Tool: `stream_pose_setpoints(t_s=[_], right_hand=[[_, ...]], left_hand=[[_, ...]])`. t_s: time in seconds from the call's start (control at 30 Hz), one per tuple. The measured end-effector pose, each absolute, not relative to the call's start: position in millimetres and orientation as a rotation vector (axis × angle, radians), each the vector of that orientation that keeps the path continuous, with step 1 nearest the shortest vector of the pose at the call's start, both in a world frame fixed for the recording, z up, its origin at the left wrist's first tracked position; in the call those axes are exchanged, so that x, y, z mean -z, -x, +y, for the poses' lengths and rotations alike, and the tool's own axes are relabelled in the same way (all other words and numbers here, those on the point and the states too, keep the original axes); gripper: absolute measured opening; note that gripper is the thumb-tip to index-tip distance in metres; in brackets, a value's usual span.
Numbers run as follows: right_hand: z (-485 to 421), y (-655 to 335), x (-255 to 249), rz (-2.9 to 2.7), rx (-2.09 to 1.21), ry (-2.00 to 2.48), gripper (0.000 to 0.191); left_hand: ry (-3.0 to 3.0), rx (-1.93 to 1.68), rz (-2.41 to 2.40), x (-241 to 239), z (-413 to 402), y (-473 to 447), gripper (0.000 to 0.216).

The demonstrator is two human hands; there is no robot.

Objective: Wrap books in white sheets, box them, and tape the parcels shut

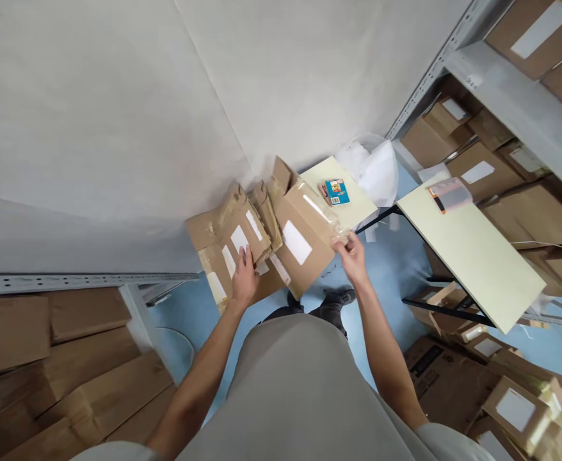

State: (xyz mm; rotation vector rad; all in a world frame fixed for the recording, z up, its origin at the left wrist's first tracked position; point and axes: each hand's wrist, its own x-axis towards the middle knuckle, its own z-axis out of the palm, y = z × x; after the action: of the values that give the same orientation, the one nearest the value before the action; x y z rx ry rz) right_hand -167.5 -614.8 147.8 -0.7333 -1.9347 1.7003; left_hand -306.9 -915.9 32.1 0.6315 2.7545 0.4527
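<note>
My left hand lies with fingers stretched out on flattened cardboard that bears several white labels. At the edge of a brown cardboard box, my right hand is closed, pinching crumpled clear packing tape at the box's corner. A blank white label is on the box's near face, and one flap sticks up at its far end. Just behind the box, a small blue printed pack rests on the pale tabletop.
To the right stands a second pale table with a tape dispenser. White plastic wrapping bunches by the wall. Shelves of boxes are at right, more boxes at left. Cartons sit low at right on the blue floor.
</note>
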Motion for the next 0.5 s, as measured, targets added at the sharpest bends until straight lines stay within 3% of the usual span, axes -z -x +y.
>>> stream_pose_setpoints(t_s=[0.17,0.3,0.5], right_hand=[[-551.4,99.2,-207.1,-1.965,-1.494,0.741,0.041],[-520.0,29.8,-236.1,-1.948,-1.386,0.818,0.039],[-467.4,-68.3,-250.5,-1.815,-1.278,0.93,0.038]], left_hand=[[-0.649,-0.311,2.716,-13.9,-891.5,293.1,0.087],[-0.631,-0.34,2.662,-11.7,-853.0,285.5,0.087],[-0.966,-0.979,2.454,-58.1,-698.8,300.9,0.092]])
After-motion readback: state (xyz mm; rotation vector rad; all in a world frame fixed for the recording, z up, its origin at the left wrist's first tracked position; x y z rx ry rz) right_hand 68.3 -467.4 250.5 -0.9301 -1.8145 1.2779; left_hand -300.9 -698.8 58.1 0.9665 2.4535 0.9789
